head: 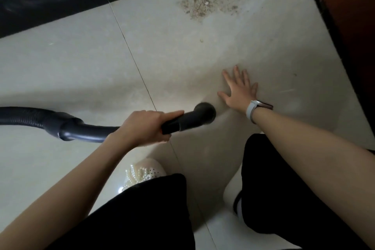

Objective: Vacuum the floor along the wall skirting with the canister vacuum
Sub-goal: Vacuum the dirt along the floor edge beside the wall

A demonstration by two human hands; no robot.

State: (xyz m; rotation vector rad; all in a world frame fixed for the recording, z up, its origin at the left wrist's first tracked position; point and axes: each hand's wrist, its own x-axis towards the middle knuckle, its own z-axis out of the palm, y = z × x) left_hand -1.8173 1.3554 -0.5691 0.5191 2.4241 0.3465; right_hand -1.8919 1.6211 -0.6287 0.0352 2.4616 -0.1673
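Head view: the left hand [149,126] grips the black vacuum handle [89,132], fingers curled round the tube and the thumb laid straight along the top toward the nozzle. The ribbed hose [22,116] runs off the left edge from a collar on the handle. The tube bends just past the hand and ends in a round open nozzle [205,112], which points down at the floor [71,63]; whether its mouth touches the tile I cannot tell. No canister body shows.

The right hand [238,89] lies flat, palm down, over the tile just beside the nozzle, fingers straight and spread, holding nothing. A watch [256,107] with a pale strap sits on that wrist.

The floor is pale glossy tile with a thin grout line [132,53] running from the skirting down between the person's legs. The black skirting [50,0] crosses the upper left corner, with a strip of light wall above it. A patch of brownish debris [200,6] is scattered on the tile near the skirting, well apart from the nozzle, and thinner crumbs trail toward the upper right. One small fleck [201,40] lies between the patch and the right hand. A dark reddish furniture edge [349,16] fills the upper right.

Below, black trouser legs [154,209] show, and a pale slipper [148,170] with pearl-like beads.
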